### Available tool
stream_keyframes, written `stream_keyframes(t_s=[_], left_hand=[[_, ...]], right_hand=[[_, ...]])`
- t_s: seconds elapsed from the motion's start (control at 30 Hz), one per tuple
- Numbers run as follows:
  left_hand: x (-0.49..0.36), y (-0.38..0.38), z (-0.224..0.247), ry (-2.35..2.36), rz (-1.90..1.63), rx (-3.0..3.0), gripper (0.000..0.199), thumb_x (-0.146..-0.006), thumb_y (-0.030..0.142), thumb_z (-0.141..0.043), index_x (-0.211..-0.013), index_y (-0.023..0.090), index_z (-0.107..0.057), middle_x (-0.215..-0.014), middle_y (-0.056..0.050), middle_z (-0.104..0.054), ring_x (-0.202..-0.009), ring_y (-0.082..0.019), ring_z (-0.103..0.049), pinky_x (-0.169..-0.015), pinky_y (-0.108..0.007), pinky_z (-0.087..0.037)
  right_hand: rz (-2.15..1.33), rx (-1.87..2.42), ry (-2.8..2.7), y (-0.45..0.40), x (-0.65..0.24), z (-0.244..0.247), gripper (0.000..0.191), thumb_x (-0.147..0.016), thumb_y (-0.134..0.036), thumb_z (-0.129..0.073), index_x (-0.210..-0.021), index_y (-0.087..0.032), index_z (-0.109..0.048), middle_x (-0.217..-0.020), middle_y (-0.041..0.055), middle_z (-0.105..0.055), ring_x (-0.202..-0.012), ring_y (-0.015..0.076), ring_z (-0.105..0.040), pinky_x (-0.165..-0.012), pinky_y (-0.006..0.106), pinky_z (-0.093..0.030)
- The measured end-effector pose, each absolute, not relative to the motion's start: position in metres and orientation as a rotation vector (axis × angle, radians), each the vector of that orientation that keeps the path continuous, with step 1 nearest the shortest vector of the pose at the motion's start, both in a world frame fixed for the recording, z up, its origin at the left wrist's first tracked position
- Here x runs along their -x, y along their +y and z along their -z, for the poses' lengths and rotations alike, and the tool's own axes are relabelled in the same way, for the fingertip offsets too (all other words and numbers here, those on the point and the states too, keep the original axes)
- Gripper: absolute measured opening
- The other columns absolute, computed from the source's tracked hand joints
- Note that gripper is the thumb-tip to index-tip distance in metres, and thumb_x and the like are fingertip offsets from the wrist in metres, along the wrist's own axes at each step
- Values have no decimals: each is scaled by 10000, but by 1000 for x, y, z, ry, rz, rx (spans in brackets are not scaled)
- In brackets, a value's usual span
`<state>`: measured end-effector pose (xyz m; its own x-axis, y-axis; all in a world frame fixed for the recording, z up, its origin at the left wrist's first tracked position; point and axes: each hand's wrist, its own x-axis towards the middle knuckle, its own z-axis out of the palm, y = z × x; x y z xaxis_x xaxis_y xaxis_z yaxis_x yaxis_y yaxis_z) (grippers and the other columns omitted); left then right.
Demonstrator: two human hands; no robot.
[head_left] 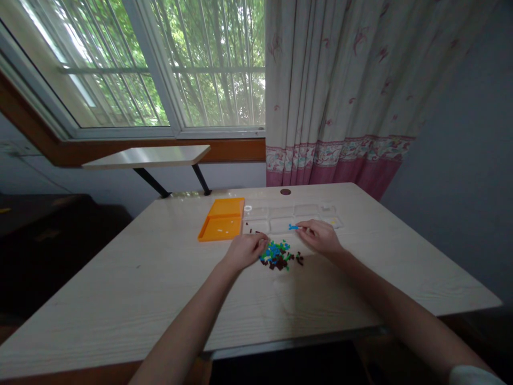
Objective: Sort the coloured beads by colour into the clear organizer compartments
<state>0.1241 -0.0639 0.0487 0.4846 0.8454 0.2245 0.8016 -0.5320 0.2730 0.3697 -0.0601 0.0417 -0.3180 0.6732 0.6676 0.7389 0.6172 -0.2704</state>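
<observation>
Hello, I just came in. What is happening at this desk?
A person is handling small colored plastic pieces. The right hand holds a blue piece above a clear compartment tray. The left hand is at the edge of a pile of blue, green and dark brown pieces. An open orange case lies on the desk beside the tray.

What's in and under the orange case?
The near half of the orange case holds a few small pale pieces. Anything underneath is covered by the case itself; can't tell.
</observation>
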Motion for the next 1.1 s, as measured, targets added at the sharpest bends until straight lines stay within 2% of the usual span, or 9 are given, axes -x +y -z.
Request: stream_keyframes(t_s=[0.1,0.57,0.83,0.97,1.1], left_hand=[[-121,-61,-47,1443,-421,-2639,263,-845,297,-371,-907,209,-611,-779,-28,-663,-693,-144,-594,-588,-209,-383],[-121,-60,-44,1418,-383,-2648,270,-845,306,-364,-871,206,-614,-769,-29,-656,-689,-148,-594,-574,-210,-382],[-123,-59,-43,1402,-400,-2619,255,-839,308,-392,-900,213,-620,-788,-30,-657,-699,-144,-595,-608,-214,-402],[-122,-59,-43,1382,-407,-2637,252,-841,297,-386,-890,212,-617,-819,-31,-661,-719,-146,-598,-607,-213,-399],[-122,-59,-44,1390,-400,-2643,263,-844,306,-378,-888,209,-619,-801,-33,-660,-706,-149,-597,-600,-216,-397]], right_hand=[[164,1131,-2015,-59,-376,-46,245,-832,-352,-478,-880,-190,-656,-689,32,-647,-578,114,-538,-637,229,-404],[166,1143,-2011,-61,-376,-47,250,-832,-357,-477,-882,-193,-659,-686,30,-649,-566,113,-533,-642,241,-393],[30,1326,-2015,-40,-370,-34,243,-823,-351,-475,-935,-201,-631,-751,27,-630,-700,141,-568,-651,234,-408],[-5,1376,-2058,-33,-368,-32,250,-805,-327,-502,-991,-202,-614,-757,20,-622,-707,143,-562,-650,237,-406],[-159,1295,-2220,-39,-374,-33,213,-814,-309,-484,-918,-200,-634,-749,14,-633,-665,125,-561,-614,222,-404]])
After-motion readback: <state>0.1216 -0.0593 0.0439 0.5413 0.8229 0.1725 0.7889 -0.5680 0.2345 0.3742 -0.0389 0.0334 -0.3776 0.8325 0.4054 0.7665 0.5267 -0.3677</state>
